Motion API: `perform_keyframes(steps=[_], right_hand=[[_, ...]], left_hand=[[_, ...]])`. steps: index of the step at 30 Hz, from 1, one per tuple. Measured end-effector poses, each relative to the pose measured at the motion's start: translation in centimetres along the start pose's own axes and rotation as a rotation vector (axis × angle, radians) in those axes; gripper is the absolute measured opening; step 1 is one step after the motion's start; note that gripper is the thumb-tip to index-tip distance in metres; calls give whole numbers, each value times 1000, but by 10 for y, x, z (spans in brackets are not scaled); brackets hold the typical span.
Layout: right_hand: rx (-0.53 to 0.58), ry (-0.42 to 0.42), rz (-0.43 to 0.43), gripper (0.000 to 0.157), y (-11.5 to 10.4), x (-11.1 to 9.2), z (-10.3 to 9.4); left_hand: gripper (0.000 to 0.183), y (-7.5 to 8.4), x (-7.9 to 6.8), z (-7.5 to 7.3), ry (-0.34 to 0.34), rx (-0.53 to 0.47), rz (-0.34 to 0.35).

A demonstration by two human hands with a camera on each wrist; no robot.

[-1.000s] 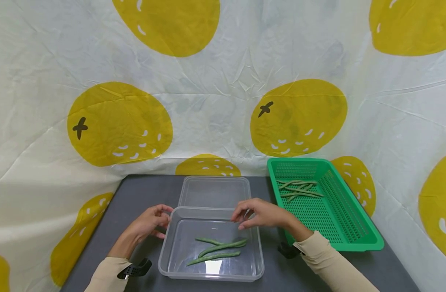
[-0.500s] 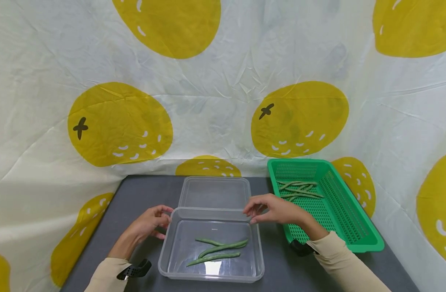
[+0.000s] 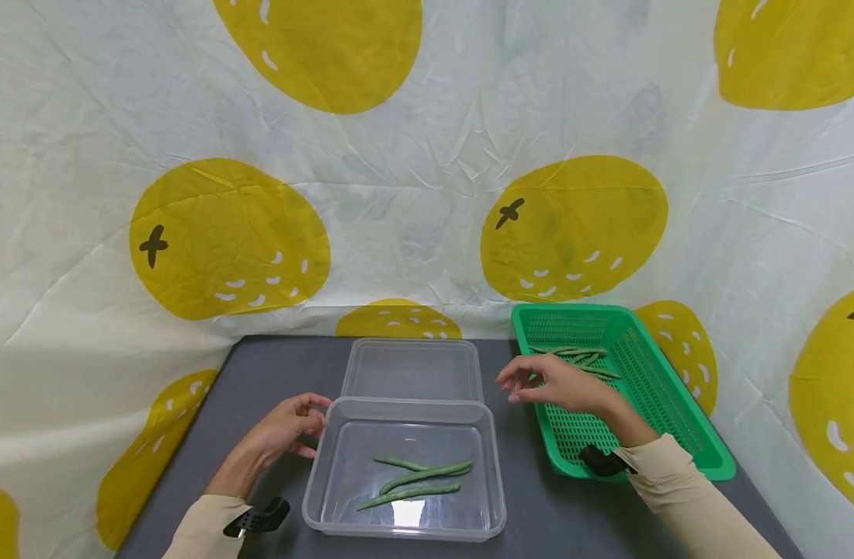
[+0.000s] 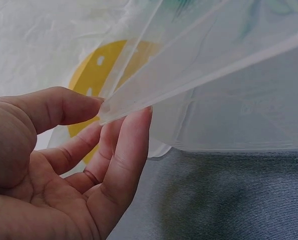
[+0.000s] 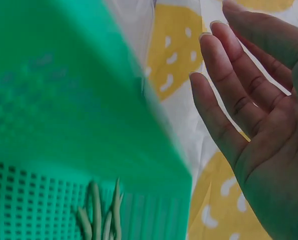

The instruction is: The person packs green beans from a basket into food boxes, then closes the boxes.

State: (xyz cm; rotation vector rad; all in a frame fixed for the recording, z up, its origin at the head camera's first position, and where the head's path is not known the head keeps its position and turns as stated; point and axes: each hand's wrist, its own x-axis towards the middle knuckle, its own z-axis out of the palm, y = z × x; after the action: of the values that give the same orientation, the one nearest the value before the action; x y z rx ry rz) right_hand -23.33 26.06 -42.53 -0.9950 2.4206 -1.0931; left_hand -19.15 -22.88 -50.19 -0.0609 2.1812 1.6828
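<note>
My left hand (image 3: 290,425) holds the upper left rim of a clear plastic container (image 3: 495,489). In the left wrist view its thumb and fingertips (image 4: 141,120) pinch that rim. A few green beans (image 3: 420,487) lie on the container's bottom. My right hand (image 3: 556,384) is in the air at the left side of a green plastic basket (image 3: 678,419), overlapping it in the head view. Its fingers are loosely bent and hold nothing. Several more green beans (image 3: 598,371) lie at the basket's far end, partly hidden behind this hand; the right wrist view shows some bean ends (image 5: 96,210).
Flat behind the container lies a clear plastic lid (image 3: 413,369). All of it stands on a dark grey table (image 3: 287,365). A white cloth with yellow fruit prints (image 3: 406,233) hangs close behind the table and down its sides.
From above the container's right part, my right hand has moved right and away from me to the basket's edge. The left hand and the beans in the container stay put.
</note>
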Motion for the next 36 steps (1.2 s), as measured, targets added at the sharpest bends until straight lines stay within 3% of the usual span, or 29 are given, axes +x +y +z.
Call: perform_keyframes(steps=[14, 24, 36], right_hand=[[87, 101, 68, 29, 52, -19, -32], [-66, 196, 145, 26, 85, -30, -49], [-138, 175, 243, 30, 125, -36, -57]], left_hand=[[45, -1, -1, 1, -13, -12, 4], [45, 0, -2, 2, -6, -7, 9], [44, 1, -2, 2, 1, -7, 0]])
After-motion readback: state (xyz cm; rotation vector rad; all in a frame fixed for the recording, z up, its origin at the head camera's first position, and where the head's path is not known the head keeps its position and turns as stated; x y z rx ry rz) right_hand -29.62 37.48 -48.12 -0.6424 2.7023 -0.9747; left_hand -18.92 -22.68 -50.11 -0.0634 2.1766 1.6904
